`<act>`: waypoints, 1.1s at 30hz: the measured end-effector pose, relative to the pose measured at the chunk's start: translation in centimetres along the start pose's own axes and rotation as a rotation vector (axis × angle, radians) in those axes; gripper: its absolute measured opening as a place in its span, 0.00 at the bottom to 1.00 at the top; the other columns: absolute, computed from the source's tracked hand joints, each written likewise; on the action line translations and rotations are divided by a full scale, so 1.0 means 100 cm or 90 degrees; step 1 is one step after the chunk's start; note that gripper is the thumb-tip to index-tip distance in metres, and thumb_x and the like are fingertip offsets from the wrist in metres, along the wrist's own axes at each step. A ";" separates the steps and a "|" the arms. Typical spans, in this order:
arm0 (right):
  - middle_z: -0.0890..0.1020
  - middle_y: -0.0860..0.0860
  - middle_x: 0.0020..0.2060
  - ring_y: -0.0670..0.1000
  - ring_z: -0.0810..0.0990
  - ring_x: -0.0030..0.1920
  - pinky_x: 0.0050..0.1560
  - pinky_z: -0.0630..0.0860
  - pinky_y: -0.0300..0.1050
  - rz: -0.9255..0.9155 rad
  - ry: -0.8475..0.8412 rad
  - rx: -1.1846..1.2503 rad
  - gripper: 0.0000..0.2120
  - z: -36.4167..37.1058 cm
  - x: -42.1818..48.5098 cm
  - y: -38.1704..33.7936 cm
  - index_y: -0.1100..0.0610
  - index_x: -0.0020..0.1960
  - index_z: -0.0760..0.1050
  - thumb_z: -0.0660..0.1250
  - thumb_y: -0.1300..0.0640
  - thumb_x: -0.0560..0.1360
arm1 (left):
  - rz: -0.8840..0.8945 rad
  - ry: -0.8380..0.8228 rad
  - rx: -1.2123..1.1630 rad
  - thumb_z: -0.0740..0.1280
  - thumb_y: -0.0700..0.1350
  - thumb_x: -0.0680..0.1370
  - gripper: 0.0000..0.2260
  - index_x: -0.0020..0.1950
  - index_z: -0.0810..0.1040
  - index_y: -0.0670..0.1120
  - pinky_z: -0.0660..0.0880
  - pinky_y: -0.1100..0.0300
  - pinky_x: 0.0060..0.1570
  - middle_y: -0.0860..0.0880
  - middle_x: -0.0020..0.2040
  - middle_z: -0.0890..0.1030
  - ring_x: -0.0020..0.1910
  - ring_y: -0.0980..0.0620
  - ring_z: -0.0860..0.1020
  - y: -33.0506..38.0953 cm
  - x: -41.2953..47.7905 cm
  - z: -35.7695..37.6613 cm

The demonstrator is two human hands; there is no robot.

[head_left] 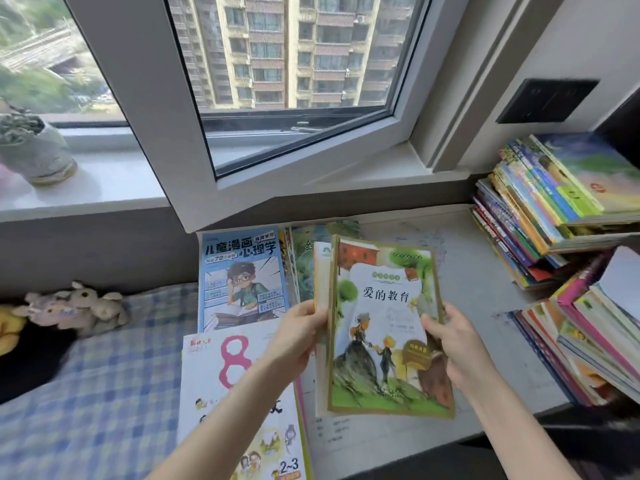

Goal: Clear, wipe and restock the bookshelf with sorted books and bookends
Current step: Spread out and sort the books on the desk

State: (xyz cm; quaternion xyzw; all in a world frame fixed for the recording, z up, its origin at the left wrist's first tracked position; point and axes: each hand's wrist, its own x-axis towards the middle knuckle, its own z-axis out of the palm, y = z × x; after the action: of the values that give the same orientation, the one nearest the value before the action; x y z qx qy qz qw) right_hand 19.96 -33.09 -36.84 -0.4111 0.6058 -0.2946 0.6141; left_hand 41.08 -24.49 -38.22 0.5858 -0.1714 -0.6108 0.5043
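My left hand (304,336) and right hand (450,344) pinch opposite edges of the green-bordered book (384,327), held up just right of the blue comic book (242,278); I should judge its size, then lay it squarely with its like.

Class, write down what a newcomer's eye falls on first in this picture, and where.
The bundle of books, green-bordered cover in front, is held at centre by the left hand and right hand. Colourful stacks of books lean at far right, and the open window fills the top.
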 end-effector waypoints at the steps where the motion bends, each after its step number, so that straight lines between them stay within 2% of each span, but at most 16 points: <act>1: 0.83 0.56 0.53 0.58 0.83 0.52 0.57 0.77 0.61 -0.007 0.017 -0.007 0.13 -0.004 -0.001 0.000 0.57 0.62 0.73 0.62 0.67 0.79 | -0.005 0.006 -0.012 0.61 0.40 0.81 0.08 0.46 0.76 0.38 0.70 0.61 0.33 0.46 0.35 0.77 0.31 0.52 0.73 -0.001 -0.001 -0.001; 3: 0.82 0.56 0.52 0.59 0.82 0.51 0.54 0.77 0.62 -0.019 0.063 -0.008 0.11 -0.018 -0.003 -0.003 0.53 0.53 0.75 0.62 0.68 0.78 | -0.022 0.030 -0.033 0.60 0.39 0.81 0.08 0.48 0.78 0.37 0.78 0.55 0.40 0.43 0.39 0.82 0.35 0.49 0.80 -0.001 -0.002 -0.007; 6: 0.82 0.58 0.52 0.59 0.81 0.49 0.51 0.78 0.59 -0.048 0.131 -0.001 0.13 -0.045 -0.006 -0.011 0.50 0.48 0.74 0.62 0.69 0.78 | -0.037 0.055 -0.009 0.60 0.39 0.81 0.08 0.51 0.77 0.36 0.80 0.57 0.38 0.41 0.42 0.83 0.36 0.49 0.82 -0.002 -0.001 -0.022; 10: 0.82 0.53 0.48 0.53 0.81 0.46 0.50 0.78 0.54 -0.079 0.147 0.020 0.16 -0.064 -0.009 -0.023 0.49 0.56 0.70 0.62 0.69 0.78 | -0.063 0.074 0.015 0.60 0.40 0.82 0.08 0.52 0.75 0.37 0.78 0.52 0.44 0.41 0.44 0.82 0.40 0.46 0.80 -0.004 -0.002 -0.034; 13: 0.82 0.53 0.51 0.54 0.81 0.50 0.53 0.78 0.53 -0.086 0.132 0.021 0.14 -0.068 -0.009 -0.028 0.50 0.54 0.74 0.63 0.68 0.78 | -0.076 0.074 0.013 0.60 0.40 0.81 0.07 0.50 0.76 0.38 0.77 0.52 0.44 0.41 0.43 0.82 0.39 0.47 0.80 -0.004 -0.005 -0.034; 16: 0.82 0.48 0.46 0.49 0.81 0.44 0.43 0.78 0.44 -0.108 0.128 0.019 0.18 -0.068 -0.008 -0.033 0.52 0.62 0.72 0.62 0.69 0.78 | -0.087 0.066 0.029 0.60 0.40 0.81 0.08 0.51 0.76 0.37 0.76 0.46 0.54 0.38 0.48 0.82 0.44 0.44 0.80 -0.002 -0.006 -0.029; 18: 0.82 0.47 0.44 0.46 0.81 0.41 0.39 0.78 0.42 -0.120 0.129 0.012 0.21 -0.069 -0.005 -0.034 0.52 0.67 0.69 0.63 0.69 0.77 | -0.087 0.060 0.036 0.60 0.40 0.81 0.09 0.53 0.76 0.36 0.74 0.44 0.57 0.36 0.51 0.82 0.46 0.43 0.80 0.001 -0.007 -0.026; 21: 0.82 0.46 0.43 0.42 0.81 0.37 0.33 0.80 0.38 -0.125 0.135 0.006 0.23 -0.074 -0.001 -0.033 0.49 0.65 0.68 0.63 0.70 0.77 | -0.077 0.061 0.038 0.60 0.41 0.81 0.10 0.56 0.75 0.35 0.74 0.43 0.58 0.36 0.52 0.81 0.47 0.43 0.79 0.006 -0.007 -0.024; 24: 0.83 0.48 0.45 0.47 0.83 0.40 0.37 0.82 0.42 -0.115 0.149 0.009 0.24 -0.079 0.004 -0.030 0.48 0.66 0.70 0.64 0.70 0.76 | -0.066 0.075 0.036 0.60 0.41 0.81 0.09 0.54 0.76 0.36 0.77 0.46 0.51 0.39 0.46 0.83 0.43 0.43 0.80 0.009 -0.007 -0.030; 27: 0.83 0.52 0.50 0.52 0.82 0.48 0.51 0.81 0.54 -0.114 0.173 -0.018 0.24 -0.084 0.011 -0.027 0.54 0.69 0.71 0.65 0.70 0.75 | -0.065 0.106 0.011 0.60 0.41 0.82 0.08 0.51 0.76 0.38 0.81 0.55 0.36 0.42 0.42 0.83 0.37 0.47 0.81 0.021 -0.009 -0.035; 28: 0.82 0.53 0.52 0.53 0.82 0.49 0.54 0.79 0.56 -0.116 0.179 -0.028 0.25 -0.083 0.013 -0.027 0.56 0.70 0.70 0.65 0.71 0.75 | -0.067 0.114 0.002 0.60 0.41 0.82 0.08 0.50 0.76 0.38 0.80 0.56 0.34 0.42 0.42 0.82 0.37 0.47 0.81 0.025 -0.010 -0.036; 30: 0.80 0.54 0.56 0.52 0.80 0.49 0.56 0.77 0.53 -0.130 0.176 -0.051 0.26 -0.079 0.015 -0.027 0.58 0.71 0.68 0.65 0.71 0.75 | -0.074 0.114 -0.001 0.60 0.41 0.82 0.08 0.49 0.75 0.38 0.79 0.57 0.34 0.42 0.41 0.82 0.36 0.48 0.81 0.029 -0.013 -0.034; 33: 0.73 0.47 0.56 0.48 0.74 0.54 0.56 0.71 0.44 -0.157 0.176 -0.069 0.26 -0.075 0.018 -0.029 0.60 0.72 0.66 0.64 0.72 0.76 | -0.120 0.114 0.033 0.60 0.38 0.82 0.08 0.46 0.74 0.38 0.78 0.57 0.33 0.45 0.33 0.81 0.32 0.50 0.80 0.020 -0.022 -0.014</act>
State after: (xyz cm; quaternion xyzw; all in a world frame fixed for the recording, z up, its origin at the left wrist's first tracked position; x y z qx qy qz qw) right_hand 13.15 -37.15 -34.71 -0.4705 0.6443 -0.3884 0.4612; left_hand 42.77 -23.00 -35.79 0.6641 -0.0854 -0.5963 0.4428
